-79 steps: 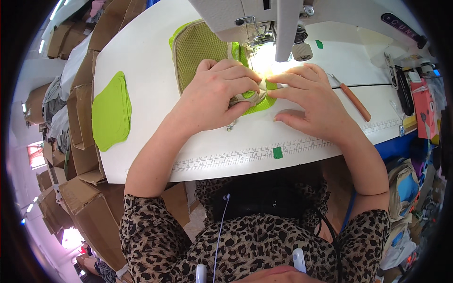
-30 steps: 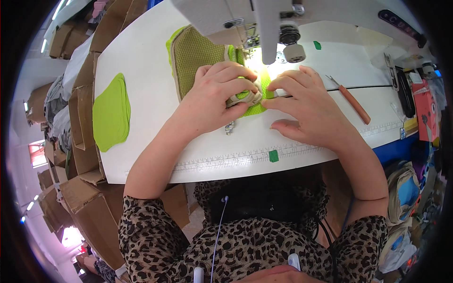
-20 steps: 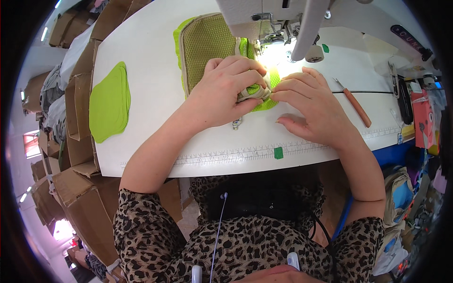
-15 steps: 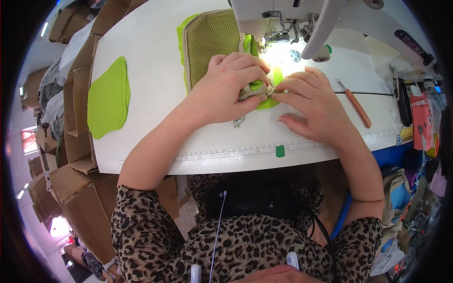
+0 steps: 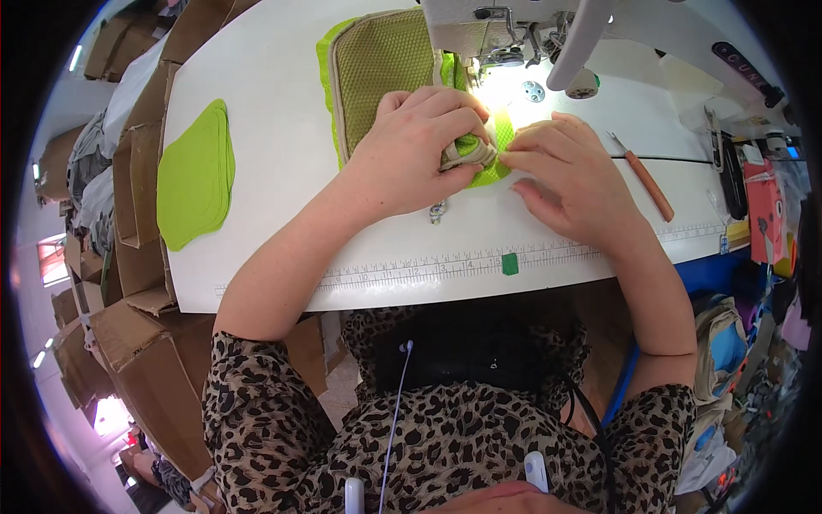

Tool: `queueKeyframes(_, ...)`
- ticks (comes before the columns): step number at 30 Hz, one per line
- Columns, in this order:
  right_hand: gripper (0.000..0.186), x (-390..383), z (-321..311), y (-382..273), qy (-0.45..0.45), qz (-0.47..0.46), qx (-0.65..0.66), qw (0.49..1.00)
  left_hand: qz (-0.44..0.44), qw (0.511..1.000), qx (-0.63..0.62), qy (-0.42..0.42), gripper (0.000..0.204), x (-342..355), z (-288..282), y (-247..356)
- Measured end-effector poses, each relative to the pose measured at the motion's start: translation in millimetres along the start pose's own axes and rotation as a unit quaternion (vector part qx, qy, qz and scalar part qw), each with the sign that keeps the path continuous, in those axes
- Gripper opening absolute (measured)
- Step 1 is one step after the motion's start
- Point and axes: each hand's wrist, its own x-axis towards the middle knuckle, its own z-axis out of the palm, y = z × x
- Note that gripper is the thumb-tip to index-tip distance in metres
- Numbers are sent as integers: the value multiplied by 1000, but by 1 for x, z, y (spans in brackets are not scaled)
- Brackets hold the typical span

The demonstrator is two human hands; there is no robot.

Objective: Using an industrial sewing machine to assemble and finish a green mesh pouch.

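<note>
Upper centre of frame: khaki mesh pouch panel (image 5: 381,73) w/ lime-green fabric edge (image 5: 495,167) lies flat on white table (image 5: 282,128), under sewing machine (image 5: 514,26) head. Left hand (image 5: 415,154) clenched, pinching folded beige/green edge. Right hand (image 5: 569,176) flat, fingertips pressing the same fold. Material looks light, soft, floppy, prob. non-slippery mesh; best gripped at stiffer bound edge. Spare lime-green piece (image 5: 197,176) at left.
</note>
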Motion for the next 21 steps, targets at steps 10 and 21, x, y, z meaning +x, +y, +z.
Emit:
queueKeyframes(10,32,5,2,-7,3,2,-23,1000,3,996,-82,-37,29,-2,-11,-9)
queueKeyframes(21,32,2,1,-4,2,21,-1,1000,32,995,-43,-78,31,-3,-18,-8)
